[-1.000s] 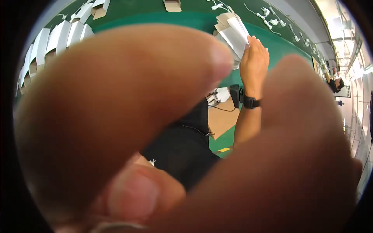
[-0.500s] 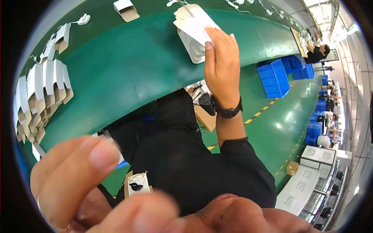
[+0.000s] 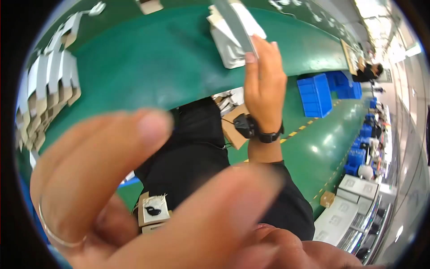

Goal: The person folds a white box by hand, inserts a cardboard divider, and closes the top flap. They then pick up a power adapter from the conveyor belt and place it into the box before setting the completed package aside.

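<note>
Right hand (image 3: 267, 87), 1: raised over the far side of a green worktable (image 3: 134, 67), thumb and fingers closed on the near end of a grey-white card piece (image 3: 237, 27), which stands tilted above a stack of flat white cartons (image 3: 224, 47). Left hand (image 3: 85, 193), 1: close to the lens and blurred, fingers bent, thumb and index finger apart; a thin ring (image 3: 46, 224) on 1 finger. Black wristband (image 3: 268, 136), 1, on the right wrist, with a dark device (image 3: 244, 125) beside it. Folded cartons (image 3: 49, 78), white outside and brown inside, set close together along the table's left end. White plug (image 3: 96, 8), 1, at the upper left. Small box (image 3: 154, 210), 1, low in the view between the left hand's fingertips, a black item on its white top. Blue crates (image 3: 315, 95), several, on the green floor at the right, near yellow-and-black tape (image 3: 293, 133). Brown carton (image 3: 327, 199), 1, farther down that side. Co-worker (image 3: 368, 73), 1, in dark clothing, at the table's far right end.
</note>
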A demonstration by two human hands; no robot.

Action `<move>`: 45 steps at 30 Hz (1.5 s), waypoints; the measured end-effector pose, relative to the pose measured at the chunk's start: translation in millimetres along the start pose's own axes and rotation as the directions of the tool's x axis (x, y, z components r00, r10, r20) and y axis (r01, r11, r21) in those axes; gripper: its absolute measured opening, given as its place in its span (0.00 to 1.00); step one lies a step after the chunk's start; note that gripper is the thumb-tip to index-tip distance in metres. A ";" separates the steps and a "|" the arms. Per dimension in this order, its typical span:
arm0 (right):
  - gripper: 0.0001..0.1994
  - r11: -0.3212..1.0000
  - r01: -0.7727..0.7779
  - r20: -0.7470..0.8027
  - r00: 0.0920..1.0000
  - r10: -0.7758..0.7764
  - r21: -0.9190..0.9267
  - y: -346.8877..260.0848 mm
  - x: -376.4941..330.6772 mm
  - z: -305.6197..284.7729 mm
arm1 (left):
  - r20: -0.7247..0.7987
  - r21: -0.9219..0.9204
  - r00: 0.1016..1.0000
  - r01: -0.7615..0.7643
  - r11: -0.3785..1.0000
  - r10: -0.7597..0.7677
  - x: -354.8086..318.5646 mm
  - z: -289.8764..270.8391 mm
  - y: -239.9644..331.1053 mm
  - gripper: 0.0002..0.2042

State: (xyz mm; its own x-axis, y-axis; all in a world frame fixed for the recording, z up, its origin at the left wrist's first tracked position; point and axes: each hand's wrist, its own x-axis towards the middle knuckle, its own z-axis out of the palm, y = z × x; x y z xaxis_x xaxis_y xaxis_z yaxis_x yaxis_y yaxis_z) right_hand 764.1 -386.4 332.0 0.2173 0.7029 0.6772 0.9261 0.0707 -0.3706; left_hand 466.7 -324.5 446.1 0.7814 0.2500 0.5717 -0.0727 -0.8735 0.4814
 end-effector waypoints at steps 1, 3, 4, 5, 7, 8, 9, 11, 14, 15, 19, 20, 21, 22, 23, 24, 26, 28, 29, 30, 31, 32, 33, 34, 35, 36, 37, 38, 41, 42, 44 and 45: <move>0.13 0.999 -0.019 -0.001 1.000 0.019 -0.028 5.7 -2.2 -3.1 | 0.017 0.005 1.000 0.025 1.000 -0.025 -2.1 0.6 -5.8 0.24; 0.12 0.999 -0.040 0.004 0.999 0.040 -0.026 9.5 -3.9 -2.1 | 0.047 0.037 0.996 0.077 0.996 -0.078 -7.7 -2.2 -9.6 0.24; 0.12 0.998 -0.056 -0.002 0.998 0.056 -0.034 9.3 -3.8 -1.6 | 0.060 0.060 0.993 0.098 0.993 -0.102 -9.3 -5.0 -8.3 0.24; 0.12 0.997 -0.070 -0.005 0.998 0.070 -0.041 7.9 -4.3 -1.1 | 0.069 0.085 0.989 0.121 0.989 -0.127 -11.5 -7.4 -4.7 0.24; 0.12 0.995 -0.091 -0.010 0.996 0.091 -0.038 2.7 -3.8 2.1 | 0.090 0.124 0.982 0.152 0.981 -0.163 -12.7 -10.4 0.1 0.24; 0.13 0.998 -0.061 -0.010 0.998 0.061 -0.009 0.8 -0.8 4.6 | 0.099 0.138 0.980 0.160 0.978 -0.174 -12.4 -11.0 -1.1 0.24; 0.13 0.999 -0.031 -0.014 0.999 0.031 0.015 -0.3 2.2 6.2 | 0.108 0.150 0.978 0.164 0.975 -0.181 -11.3 -11.2 -2.6 0.24; 0.13 0.999 -0.013 -0.018 1.000 0.013 0.038 0.1 3.0 5.4 | 0.131 0.165 0.973 0.170 0.972 -0.193 -8.6 -10.9 -3.6 0.24; 0.13 1.000 -0.005 -0.022 1.000 0.005 0.026 6.4 -1.5 -2.2 | 0.174 0.167 0.964 0.174 0.970 -0.203 -2.2 -8.3 -3.1 0.24; 0.13 1.000 -0.013 -0.028 1.000 0.013 0.015 9.6 -2.7 -1.2 | 0.185 0.167 0.963 0.167 0.972 -0.197 1.4 -6.5 -4.8 0.24; 0.13 0.998 -0.042 0.009 0.999 0.042 0.036 17.9 -8.6 7.3 | 0.213 0.180 0.958 0.153 0.972 -0.190 11.3 -0.7 -8.8 0.24; 0.13 0.999 -0.047 0.000 0.999 0.047 0.023 19.3 -8.8 6.5 | 0.215 0.191 0.956 0.162 0.968 -0.202 10.9 -0.2 -8.4 0.24; 0.13 0.999 -0.050 -0.008 0.999 0.050 0.015 20.3 -8.6 6.4 | 0.214 0.205 0.952 0.174 0.963 -0.218 9.8 -0.2 -7.7 0.24; 0.13 0.998 -0.053 -0.014 0.998 0.054 0.015 20.2 -8.7 7.2 | 0.214 0.224 0.947 0.191 0.956 -0.240 9.8 -1.4 -3.5 0.24; 0.13 0.998 -0.048 -0.007 0.999 0.049 0.036 18.0 -6.9 7.0 | 0.213 0.245 0.941 0.211 0.946 -0.264 9.5 -3.1 1.1 0.24; 0.13 0.999 -0.033 -0.016 0.999 0.034 0.033 14.3 -3.8 1.9 | 0.215 0.252 0.936 0.223 0.941 -0.280 9.3 -4.8 2.1 0.25; 0.13 1.000 -0.003 -0.035 0.999 0.004 0.029 7.6 1.7 -4.2 | 0.219 0.270 0.926 0.247 0.931 -0.309 9.3 -8.9 4.8 0.25; 0.13 0.999 0.001 -0.033 0.999 0.001 0.046 5.2 0.3 0.2 | 0.220 0.297 0.913 0.272 0.915 -0.343 7.1 -10.7 9.3 0.25; 0.13 0.999 0.001 -0.038 0.999 0.001 0.049 4.3 -0.3 1.9 | 0.222 0.309 0.908 0.281 0.909 -0.356 6.8 -11.6 11.1 0.25; 0.13 0.999 0.001 -0.044 0.999 0.002 0.049 3.6 -1.1 2.7 | 0.225 0.319 0.903 0.286 0.903 -0.366 7.0 -12.4 12.5 0.25; 0.13 0.999 -0.002 -0.045 0.999 0.004 0.050 3.1 -2.2 1.7 | 0.229 0.328 0.900 0.288 0.900 -0.372 8.0 -13.0 13.5 0.25; 0.13 0.999 -0.017 -0.050 0.999 0.019 0.043 4.0 -4.2 -1.3 | 0.234 0.328 0.897 0.289 0.899 -0.374 9.3 -11.9 13.2 0.25; 0.13 0.999 -0.035 -0.057 0.998 0.036 0.029 5.5 -6.3 -5.8 | 0.241 0.324 0.897 0.285 0.902 -0.370 11.4 -10.3 12.3 0.25; 0.13 0.998 -0.054 -0.069 0.996 0.055 0.019 6.8 -8.5 -9.7 | 0.251 0.325 0.896 0.278 0.904 -0.366 14.4 -8.9 12.6 0.25; 0.13 0.998 -0.064 -0.076 0.995 0.064 0.006 9.9 -11.2 -10.4 | 0.263 0.324 0.896 0.266 0.908 -0.357 18.1 -7.0 12.4 0.25; 0.12 0.997 -0.071 -0.043 0.997 0.071 0.015 14.8 -14.6 -6.6 | 0.277 0.320 0.897 0.253 0.913 -0.345 22.3 -4.6 11.9 0.25; 0.12 0.997 -0.077 -0.021 0.997 0.077 -0.001 21.7 -13.7 -4.6 | 0.288 0.300 0.907 0.220 0.928 -0.308 29.0 -2.7 6.2 0.25; 0.12 0.997 -0.072 -0.002 0.997 0.072 0.007 22.1 -12.6 -6.1 | 0.290 0.304 0.913 0.197 0.932 -0.287 32.1 -4.6 13.9 0.26; 0.14 0.998 -0.055 -0.023 0.998 0.055 -0.013 26.5 -13.3 -7.4 | 0.305 0.259 0.925 0.149 0.954 -0.227 32.7 1.5 19.2 0.25; 0.15 0.999 -0.044 -0.020 0.999 0.044 -0.010 28.3 -16.1 -8.6 | 0.307 0.236 0.928 0.140 0.962 -0.210 30.5 4.2 18.3 0.24; 0.14 0.997 -0.077 -0.008 0.997 0.077 -0.015 30.4 -23.3 -12.2 | 0.301 0.195 0.934 0.135 0.971 -0.191 23.2 9.6 18.3 0.22; 0.13 0.996 -0.091 -0.013 0.996 0.091 0.021 27.8 -21.2 -9.1 | 0.289 0.204 0.937 0.140 0.969 -0.196 19.3 6.4 21.6 0.21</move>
State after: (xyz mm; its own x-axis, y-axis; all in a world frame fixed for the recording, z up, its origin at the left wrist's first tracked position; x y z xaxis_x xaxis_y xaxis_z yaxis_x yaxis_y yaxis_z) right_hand 788.0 -405.8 313.1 0.3050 0.6969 0.6490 0.8957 0.0215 -0.4440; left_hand 484.2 -341.2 463.3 0.9256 0.2847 0.2496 0.1649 -0.8966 0.4111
